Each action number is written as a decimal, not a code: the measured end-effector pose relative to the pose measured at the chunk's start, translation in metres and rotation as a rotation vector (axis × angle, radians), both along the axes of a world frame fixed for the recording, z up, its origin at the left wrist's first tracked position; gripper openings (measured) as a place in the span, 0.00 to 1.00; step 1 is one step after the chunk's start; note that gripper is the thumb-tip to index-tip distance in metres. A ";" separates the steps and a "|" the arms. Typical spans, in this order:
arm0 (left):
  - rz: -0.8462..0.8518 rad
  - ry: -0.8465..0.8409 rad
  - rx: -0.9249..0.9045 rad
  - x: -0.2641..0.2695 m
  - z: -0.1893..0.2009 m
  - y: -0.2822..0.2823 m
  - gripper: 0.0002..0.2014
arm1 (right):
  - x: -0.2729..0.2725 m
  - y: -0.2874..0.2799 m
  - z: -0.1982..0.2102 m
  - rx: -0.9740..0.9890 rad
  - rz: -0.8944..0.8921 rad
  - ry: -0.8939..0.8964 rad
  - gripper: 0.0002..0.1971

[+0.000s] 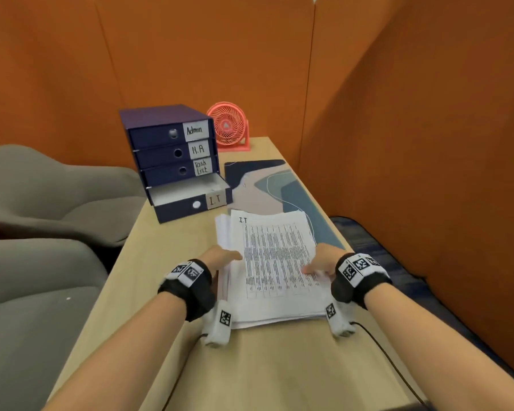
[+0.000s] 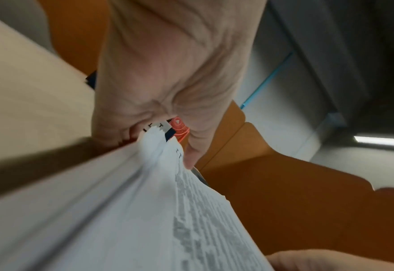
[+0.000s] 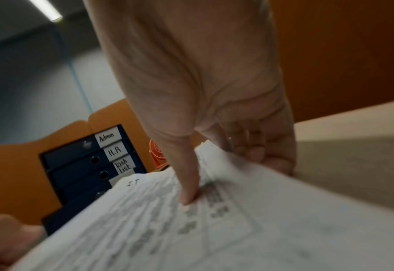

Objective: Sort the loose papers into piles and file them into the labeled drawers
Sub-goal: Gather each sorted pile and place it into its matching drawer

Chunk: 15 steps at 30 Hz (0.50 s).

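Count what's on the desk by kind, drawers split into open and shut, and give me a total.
Shut drawers (Admin, H.R, Task List): 3
Open drawers (I.T): 1
Paper stacks: 1
Desk fans: 1
Desk mats: 1
Total: 7

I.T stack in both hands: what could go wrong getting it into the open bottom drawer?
The paper stack is uneven, with sheets jutting out on its left, so loose ones could slip as the left hand and right hand lift it. The I.T drawer looks only partly pulled out, so the front edges could catch or bend.
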State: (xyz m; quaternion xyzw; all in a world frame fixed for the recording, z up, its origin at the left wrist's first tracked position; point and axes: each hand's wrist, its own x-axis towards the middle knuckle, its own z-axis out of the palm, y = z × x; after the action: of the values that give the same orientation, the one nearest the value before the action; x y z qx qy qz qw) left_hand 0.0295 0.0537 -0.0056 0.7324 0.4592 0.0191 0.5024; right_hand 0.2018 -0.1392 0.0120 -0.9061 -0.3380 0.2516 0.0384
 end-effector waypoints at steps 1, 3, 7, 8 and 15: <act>0.014 -0.025 -0.026 0.002 0.000 0.000 0.31 | -0.001 0.003 -0.001 -0.006 -0.010 0.000 0.24; 0.058 -0.093 -0.054 0.006 -0.001 0.001 0.25 | -0.004 0.008 -0.001 -0.018 -0.011 0.028 0.25; 0.093 -0.199 -0.027 0.011 -0.006 -0.001 0.20 | -0.008 0.012 -0.005 0.004 -0.011 0.025 0.30; 0.049 -0.191 0.024 0.013 -0.007 -0.003 0.22 | -0.007 0.011 -0.006 0.008 -0.023 0.040 0.30; 0.065 -0.161 0.062 0.021 -0.011 -0.012 0.36 | -0.002 0.011 -0.009 0.050 -0.059 0.115 0.31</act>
State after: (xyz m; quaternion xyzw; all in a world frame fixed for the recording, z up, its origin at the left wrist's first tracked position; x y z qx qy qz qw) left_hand 0.0509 0.0421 -0.0164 0.7285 0.4398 0.1085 0.5139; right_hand 0.1993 -0.1278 0.0033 -0.8984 -0.3145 0.2937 0.0877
